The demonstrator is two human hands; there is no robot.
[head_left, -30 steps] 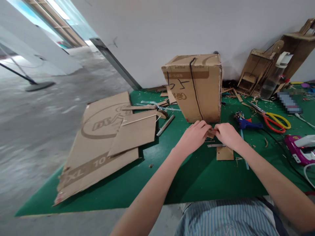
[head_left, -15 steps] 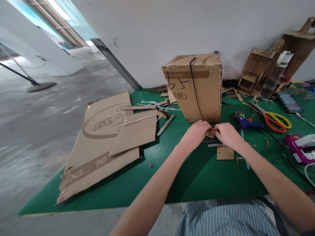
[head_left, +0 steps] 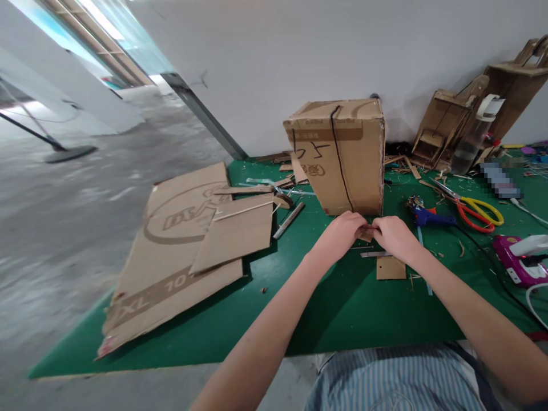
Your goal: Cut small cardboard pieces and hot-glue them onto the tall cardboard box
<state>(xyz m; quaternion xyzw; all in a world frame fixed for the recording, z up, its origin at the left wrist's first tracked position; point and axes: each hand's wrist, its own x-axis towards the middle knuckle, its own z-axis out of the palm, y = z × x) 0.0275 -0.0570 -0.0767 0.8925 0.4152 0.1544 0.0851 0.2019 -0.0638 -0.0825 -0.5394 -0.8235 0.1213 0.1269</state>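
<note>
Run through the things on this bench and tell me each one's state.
Left hand: pinched shut
Right hand: pinched shut
Small cardboard piece: held between both hands
Tall box: standing, top closed
Bottle: capped, partly filled
Glue gun: lying down
Phone: cable attached
Power strip: plug inserted

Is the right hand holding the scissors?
No, the scissors lie on the green tabletop beside the glue gun, and the right hand pinches a small cardboard piece.

"XL", "10" on cardboard sheet (head_left: 166, 257); "5" on box (head_left: 363, 165).
</note>
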